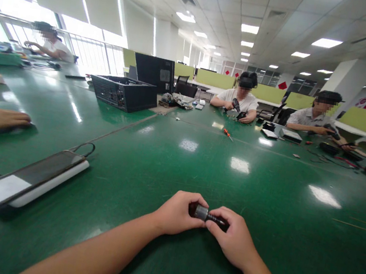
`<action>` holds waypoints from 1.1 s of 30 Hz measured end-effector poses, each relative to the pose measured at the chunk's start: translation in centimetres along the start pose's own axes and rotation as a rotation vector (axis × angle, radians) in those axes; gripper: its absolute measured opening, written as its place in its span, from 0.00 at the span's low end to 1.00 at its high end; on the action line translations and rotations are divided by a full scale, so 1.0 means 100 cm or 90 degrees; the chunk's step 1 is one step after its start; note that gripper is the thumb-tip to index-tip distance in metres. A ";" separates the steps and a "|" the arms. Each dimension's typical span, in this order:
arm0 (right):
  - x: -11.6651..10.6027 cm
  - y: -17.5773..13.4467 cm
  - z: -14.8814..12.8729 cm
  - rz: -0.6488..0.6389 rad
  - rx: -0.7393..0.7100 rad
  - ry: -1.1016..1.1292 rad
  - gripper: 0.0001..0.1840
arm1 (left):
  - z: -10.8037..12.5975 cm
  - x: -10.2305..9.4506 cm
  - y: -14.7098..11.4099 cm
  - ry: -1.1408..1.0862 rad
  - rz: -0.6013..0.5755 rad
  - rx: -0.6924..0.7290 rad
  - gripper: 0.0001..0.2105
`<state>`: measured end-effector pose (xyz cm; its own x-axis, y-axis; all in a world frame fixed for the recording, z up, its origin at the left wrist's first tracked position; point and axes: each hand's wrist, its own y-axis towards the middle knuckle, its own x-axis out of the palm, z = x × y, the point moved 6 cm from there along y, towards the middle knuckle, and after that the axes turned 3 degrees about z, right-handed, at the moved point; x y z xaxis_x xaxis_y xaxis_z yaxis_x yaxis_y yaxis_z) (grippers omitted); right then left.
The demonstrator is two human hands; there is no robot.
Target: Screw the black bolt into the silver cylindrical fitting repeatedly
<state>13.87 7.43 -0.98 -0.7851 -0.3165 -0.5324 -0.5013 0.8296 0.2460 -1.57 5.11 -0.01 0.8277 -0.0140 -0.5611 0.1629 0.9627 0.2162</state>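
Low over the green table, my left hand (175,212) is closed around one end of a small dark cylindrical part with a silver collar (201,213). A thin, ribbed shaft extends from the collar toward my right hand (236,238). The thumb and fingers of that hand are closed about the shaft's end. The part lies roughly level between both hands. My fingers cover its two ends, so its exact kind cannot be made out.
A long device with a glossy dark top (46,167) lies at left, beside another person's hand (12,120). A black computer case (123,93) stands farther back. An orange screwdriver (228,134) lies ahead. Opposite, one person holds a power drill (236,104); another works at right (313,120).
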 end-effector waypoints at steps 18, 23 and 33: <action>0.000 0.000 0.001 0.001 -0.001 -0.010 0.04 | 0.002 0.000 0.001 0.004 -0.013 0.008 0.12; 0.000 0.001 0.000 0.001 0.002 -0.013 0.04 | 0.001 0.000 0.001 0.011 -0.016 0.008 0.13; 0.001 0.001 0.000 0.000 -0.002 -0.013 0.04 | 0.001 0.000 0.001 0.017 -0.015 0.010 0.12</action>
<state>13.75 7.52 -0.99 -0.7776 -0.3070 -0.5487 -0.5025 0.8280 0.2488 -1.50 5.15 0.07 0.8088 -0.0290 -0.5873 0.1904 0.9579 0.2149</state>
